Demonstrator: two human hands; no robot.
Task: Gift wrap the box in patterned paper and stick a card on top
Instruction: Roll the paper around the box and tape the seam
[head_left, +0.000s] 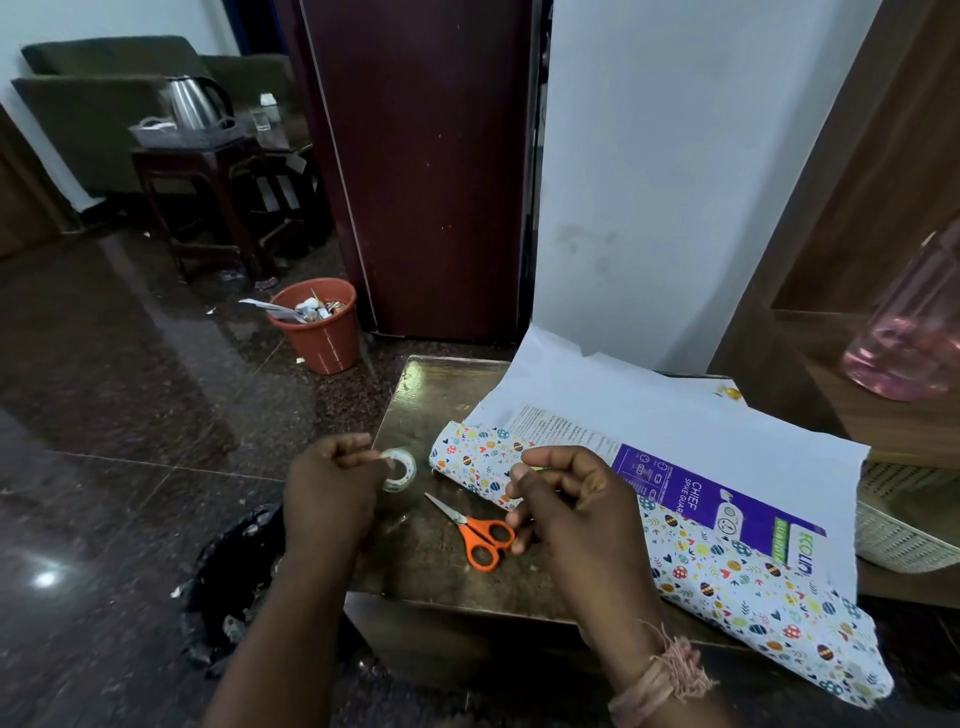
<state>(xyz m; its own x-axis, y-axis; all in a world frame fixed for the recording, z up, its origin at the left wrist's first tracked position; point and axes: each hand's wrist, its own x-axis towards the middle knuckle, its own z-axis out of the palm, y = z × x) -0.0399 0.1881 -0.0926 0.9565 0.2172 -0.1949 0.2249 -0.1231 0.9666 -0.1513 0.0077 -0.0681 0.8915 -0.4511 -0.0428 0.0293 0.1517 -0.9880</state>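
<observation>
two hands over table, left hand gripping tape roll, right hand pinching

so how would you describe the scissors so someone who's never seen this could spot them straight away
Start at the dark glossy table where the half-wrapped box lies in patterned paper. Look at the bare tabletop left of the box, between the two hands. The scissors lie flat there, closed, with bright orange handles, unlike the clear tape roll held just above.

The purple box lies flat on egg-patterned paper, half covered, just right of the right hand's fingers.
</observation>
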